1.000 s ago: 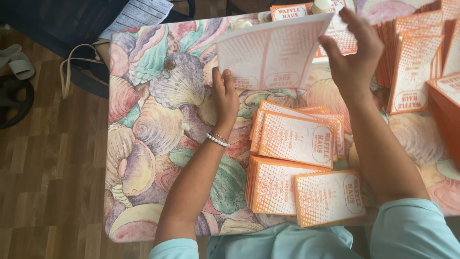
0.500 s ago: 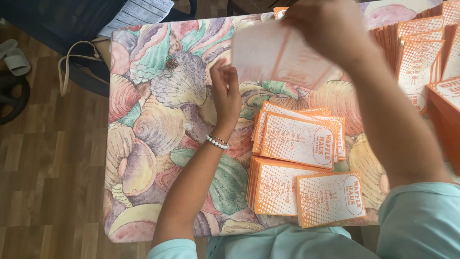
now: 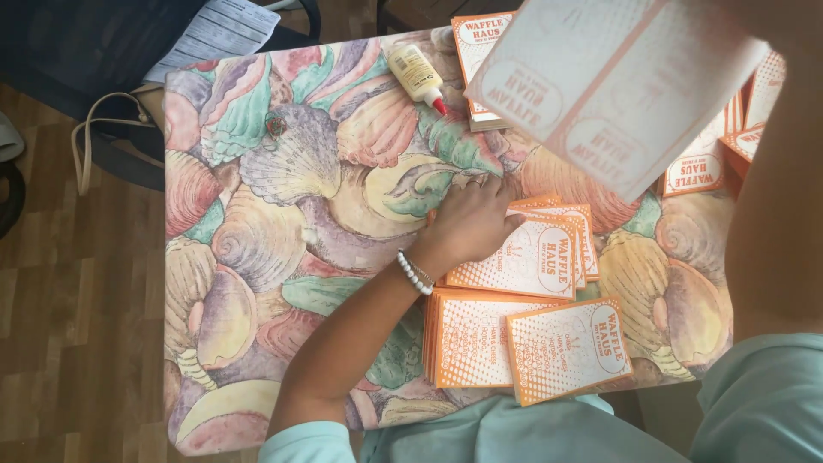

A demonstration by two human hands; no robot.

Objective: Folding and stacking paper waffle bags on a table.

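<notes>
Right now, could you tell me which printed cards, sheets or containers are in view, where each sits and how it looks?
Large sheet: lifted at top right, white with orange bands, unfolded.
Upper card stack: under the left hand, orange and white rectangles.
Lower stack: at the near table edge, one loose card tilted on top.
Glue bottle: lying top centre, yellowish with a red tip.
Paper sheet: top left, white, printed.

A big white sheet with orange oval badges and an orange line (image 3: 617, 86) fills the upper right of the frame, tilted and held up off the table. Below it, at centre, sit stacks of orange-and-white cards (image 3: 523, 257), rectangular and dotted, with a second stack (image 3: 471, 339) and a loose card (image 3: 567, 350) at lower centre; more stand along the right edge (image 3: 703, 167). A cream glue bottle with a red tip (image 3: 416, 75) lies at top centre, and a printed white paper (image 3: 214, 34) shows at upper left.
</notes>
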